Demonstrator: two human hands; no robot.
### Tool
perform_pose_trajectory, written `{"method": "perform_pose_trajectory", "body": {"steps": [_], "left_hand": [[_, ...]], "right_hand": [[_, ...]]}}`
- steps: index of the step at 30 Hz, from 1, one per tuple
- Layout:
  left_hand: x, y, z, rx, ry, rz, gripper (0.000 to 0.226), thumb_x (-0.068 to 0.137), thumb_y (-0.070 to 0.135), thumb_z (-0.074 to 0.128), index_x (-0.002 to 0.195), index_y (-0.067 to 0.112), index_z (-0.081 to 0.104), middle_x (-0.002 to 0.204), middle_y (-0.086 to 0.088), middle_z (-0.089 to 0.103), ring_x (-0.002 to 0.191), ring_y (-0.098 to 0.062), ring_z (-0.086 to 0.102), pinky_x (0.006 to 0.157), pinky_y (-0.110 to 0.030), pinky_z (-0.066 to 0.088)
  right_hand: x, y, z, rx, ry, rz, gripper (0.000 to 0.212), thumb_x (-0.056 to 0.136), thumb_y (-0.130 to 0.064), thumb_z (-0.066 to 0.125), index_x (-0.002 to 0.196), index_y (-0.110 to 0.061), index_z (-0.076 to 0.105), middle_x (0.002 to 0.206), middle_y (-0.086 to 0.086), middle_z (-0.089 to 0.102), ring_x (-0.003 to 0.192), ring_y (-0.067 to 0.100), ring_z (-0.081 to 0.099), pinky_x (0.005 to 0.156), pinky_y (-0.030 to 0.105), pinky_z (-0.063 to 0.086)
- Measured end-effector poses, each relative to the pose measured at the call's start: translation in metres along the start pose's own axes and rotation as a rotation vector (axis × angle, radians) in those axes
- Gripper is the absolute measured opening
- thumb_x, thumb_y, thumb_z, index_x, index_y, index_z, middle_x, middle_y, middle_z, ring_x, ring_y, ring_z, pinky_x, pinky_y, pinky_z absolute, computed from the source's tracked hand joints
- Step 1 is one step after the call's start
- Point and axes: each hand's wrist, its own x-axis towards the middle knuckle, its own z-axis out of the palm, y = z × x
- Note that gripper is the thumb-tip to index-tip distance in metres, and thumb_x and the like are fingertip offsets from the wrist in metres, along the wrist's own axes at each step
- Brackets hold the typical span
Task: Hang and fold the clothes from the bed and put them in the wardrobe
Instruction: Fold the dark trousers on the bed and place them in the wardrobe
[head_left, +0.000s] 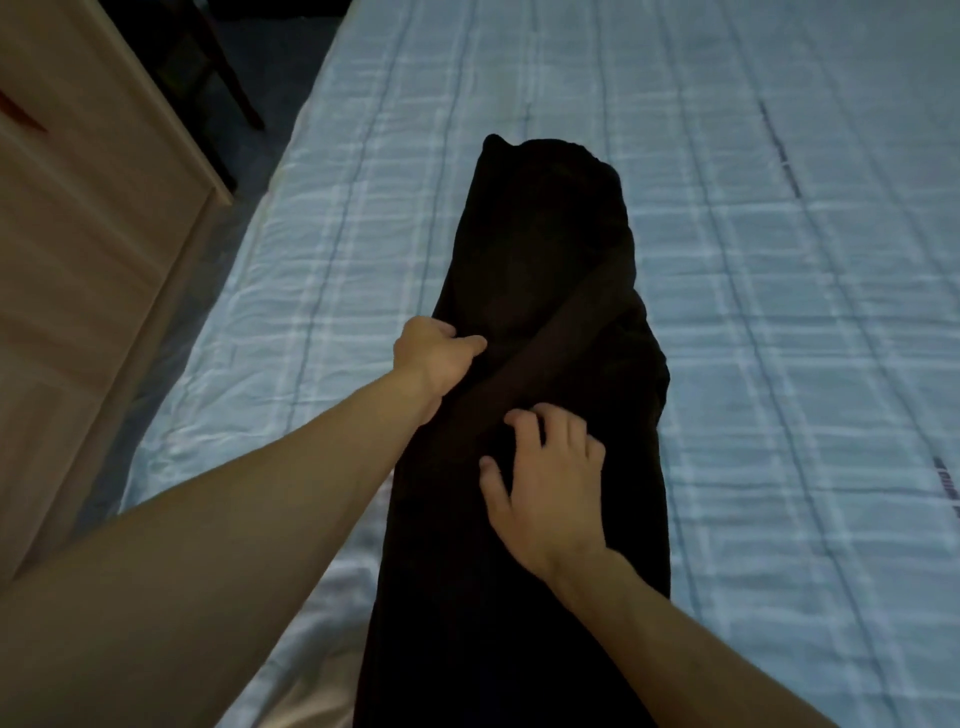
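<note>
1. The dark garment lay lengthwise on the bed;
2. your left hand pinched its side fold; your right hand rested spread on top, grasping nothing;
3. it looked soft and limp; take it by the edges.

dark garment: near end cut by bottom edge | left hand: fingertips perhaps tucked under its fold
</note>
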Motion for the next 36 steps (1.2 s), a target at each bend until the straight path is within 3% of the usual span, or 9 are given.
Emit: {"method": "perform_pose_trajectory", "body": {"steps": [2, 4, 11, 13, 17, 22, 29, 32, 36], "left_hand": [[0.004, 0.002, 0.005, 0.035, -0.010, 0.029, 0.027, 0.080, 0.030, 0.078, 0.087, 0.009, 0.062, 0.093, -0.010, 0.069, 0.088, -0.031, 0.069, 0.082, -0.048, 0.060], [0.007, 0.005, 0.010, 0.083, -0.032, 0.063, 0.024, 0.085, 0.026, 0.073, 0.083, 0.006, 0.060, 0.090, -0.017, 0.069, 0.085, -0.031, 0.069, 0.081, -0.050, 0.059], [0.041, 0.031, -0.034, 0.193, 0.296, 0.300, 0.007, 0.097, 0.019, 0.059, 0.101, 0.013, 0.061, 0.082, 0.005, 0.058, 0.076, -0.010, 0.058, 0.059, -0.016, 0.041], [0.050, 0.018, -0.039, 0.388, 0.182, 0.163, 0.019, 0.095, 0.022, 0.061, 0.110, 0.011, 0.058, 0.084, 0.005, 0.054, 0.085, -0.016, 0.059, 0.067, -0.020, 0.040], [0.068, 0.031, -0.041, 0.280, 0.140, 0.109, 0.050, 0.094, 0.030, 0.061, 0.139, 0.014, 0.044, 0.095, 0.006, 0.060, 0.090, -0.014, 0.060, 0.082, -0.032, 0.045], [0.112, 0.075, -0.026, 0.153, -0.043, 0.058, 0.059, 0.089, 0.054, 0.062, 0.133, 0.015, 0.049, 0.124, -0.003, 0.061, 0.106, -0.023, 0.061, 0.095, -0.040, 0.052], [0.153, 0.099, -0.010, 0.262, -0.162, -0.005, 0.079, 0.060, 0.012, 0.091, 0.130, 0.005, 0.055, 0.122, -0.013, 0.063, 0.105, -0.030, 0.063, 0.090, -0.044, 0.056], [0.152, 0.112, -0.016, 0.081, -0.294, -0.095, 0.075, 0.062, 0.024, 0.092, 0.127, 0.006, 0.058, 0.115, -0.010, 0.069, 0.100, -0.025, 0.068, 0.080, -0.036, 0.055], [0.145, 0.121, -0.017, 0.009, -0.304, -0.123, 0.072, 0.067, 0.025, 0.089, 0.129, 0.009, 0.057, 0.110, -0.011, 0.072, 0.096, -0.028, 0.071, 0.079, -0.041, 0.059]], "right_hand": [[0.021, 0.006, -0.005, 0.004, 0.073, -0.031, 0.051, 0.089, -0.049, 0.051, 0.131, -0.020, 0.048, 0.141, 0.010, 0.041, 0.134, 0.028, 0.035, 0.110, 0.047, 0.033], [0.032, 0.009, -0.002, 0.011, 0.069, -0.045, 0.055, 0.090, -0.048, 0.052, 0.135, -0.018, 0.043, 0.145, 0.011, 0.035, 0.139, 0.028, 0.031, 0.115, 0.048, 0.029], [0.041, 0.005, 0.001, 0.115, 0.006, 0.011, 0.061, 0.093, -0.059, 0.024, 0.141, -0.024, 0.038, 0.147, 0.002, 0.036, 0.136, 0.019, 0.033, 0.112, 0.038, 0.031], [0.063, 0.004, -0.010, 0.121, 0.023, 0.019, 0.058, 0.095, -0.058, 0.021, 0.132, -0.024, 0.050, 0.136, 0.001, 0.048, 0.123, 0.018, 0.043, 0.101, 0.036, 0.038], [0.135, 0.019, -0.038, 0.099, 0.234, -0.054, 0.037, 0.095, -0.036, 0.050, 0.127, -0.019, 0.056, 0.132, 0.009, 0.050, 0.122, 0.026, 0.045, 0.099, 0.043, 0.040], [0.214, 0.057, -0.055, 0.127, 0.039, 0.164, 0.076, 0.091, -0.036, 0.062, 0.153, -0.023, 0.020, 0.157, 0.019, 0.018, 0.141, 0.038, 0.025, 0.113, 0.052, 0.030], [0.249, 0.081, -0.049, 0.396, -0.072, 0.248, 0.128, 0.065, -0.025, 0.090, 0.155, -0.026, -0.001, 0.145, 0.015, 0.039, 0.131, 0.032, 0.043, 0.107, 0.043, 0.041], [0.258, 0.084, -0.056, 0.794, 0.034, 0.336, 0.108, 0.069, -0.032, 0.087, 0.150, -0.021, 0.017, 0.139, 0.005, 0.049, 0.125, 0.023, 0.051, 0.105, 0.041, 0.045], [0.268, 0.078, -0.071, 0.963, 0.055, 0.559, 0.055, 0.084, -0.028, 0.076, 0.128, -0.009, 0.048, 0.107, 0.002, 0.061, 0.102, 0.022, 0.063, 0.075, 0.030, 0.052]]}}
